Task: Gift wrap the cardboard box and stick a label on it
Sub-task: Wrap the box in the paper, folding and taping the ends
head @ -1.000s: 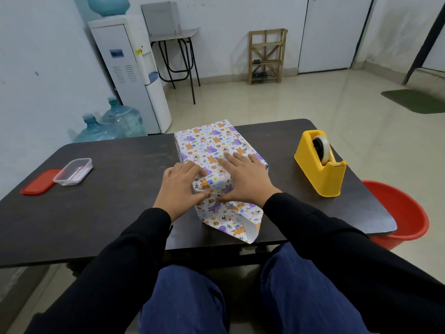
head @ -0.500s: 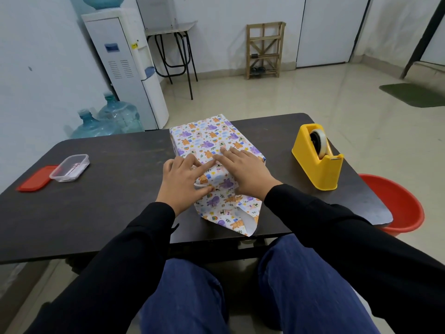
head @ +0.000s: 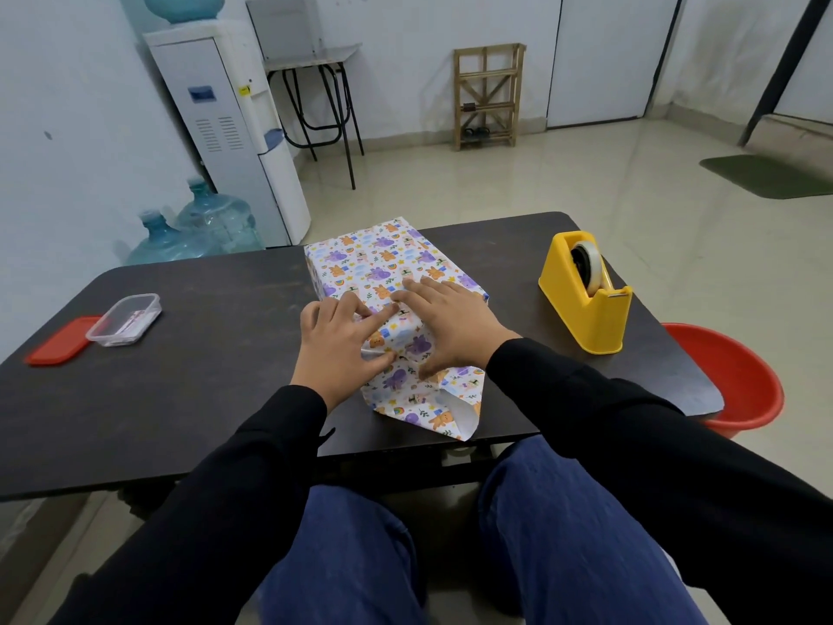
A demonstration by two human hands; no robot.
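Flanking the wrapped box [head: 383, 263] under flat, spread left grip [head: 336, 349] and right grip [head: 455, 322]: tape dispenser [head: 581, 304], container [head: 124, 320]

Your left hand [head: 336, 349] and right hand [head: 455, 327] both lie on the near end of the wrapped box [head: 383, 263], fingers mostly straight, pressing the patterned paper [head: 421, 399] down. Your left index finger touches your right fingertips on top. The loose paper end sticks out toward you, open, white underside showing. The box sits mid-table [head: 203, 399]. A yellow tape dispenser [head: 586, 300] stands to your right, apart from the box. A clear plastic container [head: 124, 320] sits far left, its red lid [head: 63, 340] just beside it. There is a red tub [head: 730, 381] on the floor past the right table edge. A water dispenser [head: 225, 128] and bottles [head: 216, 223] stand behind on the left.
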